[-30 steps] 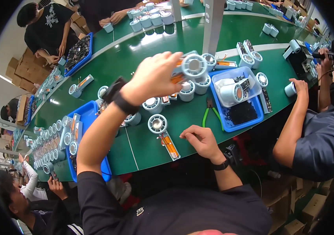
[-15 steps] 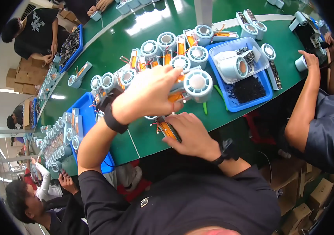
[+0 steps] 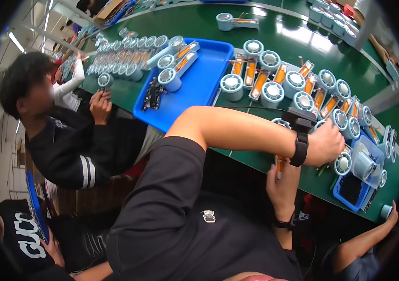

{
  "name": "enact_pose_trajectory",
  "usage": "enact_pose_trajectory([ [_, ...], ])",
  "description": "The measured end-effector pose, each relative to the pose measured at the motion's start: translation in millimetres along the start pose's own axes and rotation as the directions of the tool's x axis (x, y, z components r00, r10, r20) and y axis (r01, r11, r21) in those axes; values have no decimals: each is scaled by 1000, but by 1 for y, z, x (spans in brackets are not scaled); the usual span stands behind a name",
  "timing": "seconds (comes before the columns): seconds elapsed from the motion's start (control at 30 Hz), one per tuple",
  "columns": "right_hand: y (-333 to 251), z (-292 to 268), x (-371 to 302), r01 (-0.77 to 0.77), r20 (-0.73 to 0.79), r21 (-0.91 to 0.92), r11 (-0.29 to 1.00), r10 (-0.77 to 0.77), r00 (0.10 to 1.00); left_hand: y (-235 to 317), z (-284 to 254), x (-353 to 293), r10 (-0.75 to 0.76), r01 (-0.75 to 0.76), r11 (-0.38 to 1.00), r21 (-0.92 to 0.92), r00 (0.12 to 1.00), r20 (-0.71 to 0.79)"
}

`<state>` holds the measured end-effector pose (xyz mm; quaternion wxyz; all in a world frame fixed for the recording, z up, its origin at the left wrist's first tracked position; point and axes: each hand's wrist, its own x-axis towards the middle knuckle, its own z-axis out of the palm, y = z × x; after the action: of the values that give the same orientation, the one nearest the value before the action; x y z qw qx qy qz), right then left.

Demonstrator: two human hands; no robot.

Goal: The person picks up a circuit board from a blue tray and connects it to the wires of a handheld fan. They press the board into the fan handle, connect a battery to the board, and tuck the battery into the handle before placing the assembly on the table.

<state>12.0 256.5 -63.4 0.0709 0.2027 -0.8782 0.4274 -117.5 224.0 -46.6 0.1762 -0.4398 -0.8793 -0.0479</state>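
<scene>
My left arm reaches across to the right. My left hand point(image 3: 323, 144) has its fingers curled beside a pale-blue round fan head point(image 3: 343, 163); what they hold, if anything, is hidden. Below that forearm, my right hand point(image 3: 284, 182) grips a narrow handheld fan handle point(image 3: 279, 167) with an orange strip inside, between thumb and fingers. Another pale-blue fan head point(image 3: 281, 122) peeks out behind my left forearm; whether it joins that handle I cannot tell. Several open handheld fans point(image 3: 272, 93) with orange strips and loose wires lie in rows beyond my hands.
Left stands a blue tray point(image 3: 204, 70) with fan parts and black pieces. At the right, a blue tray point(image 3: 349, 189) of small black parts has a clear tub point(image 3: 372, 159) over it. Co-workers sit on both sides, one holding a fan point(image 3: 105, 80). Green strips point(image 3: 322, 169) lie near the table edge.
The view has swung left, so the trays and fans appear farther right. My left arm now stretches across, its hand staying near the fan head beside the parts tray. My right hand still holds the handle.
</scene>
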Motion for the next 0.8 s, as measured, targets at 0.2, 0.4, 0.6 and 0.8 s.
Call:
enact_pose_trajectory([
  [0.2, 17, -9, -2, -143, 187, 115, 983, 120, 975, -6, -61, -29, -20, 15, 999, -39, 993, -116],
  [0.4, 3, -9, -5, -48, -25, 39, 998, 49, 999, -120, -167, -125, -602, 603, 798, -11, 796, -69],
  [0.6, 2, -8, 2, -55, -73, 19, 998, 56, 996, -262, -126, -262, -826, 691, 511, 512, 559, 70],
  [0.8, 6, -4, 12, -17, -118, 104, 994, 29, 993, -275, -130, -274, -906, 626, 369, 687, 408, 114],
])
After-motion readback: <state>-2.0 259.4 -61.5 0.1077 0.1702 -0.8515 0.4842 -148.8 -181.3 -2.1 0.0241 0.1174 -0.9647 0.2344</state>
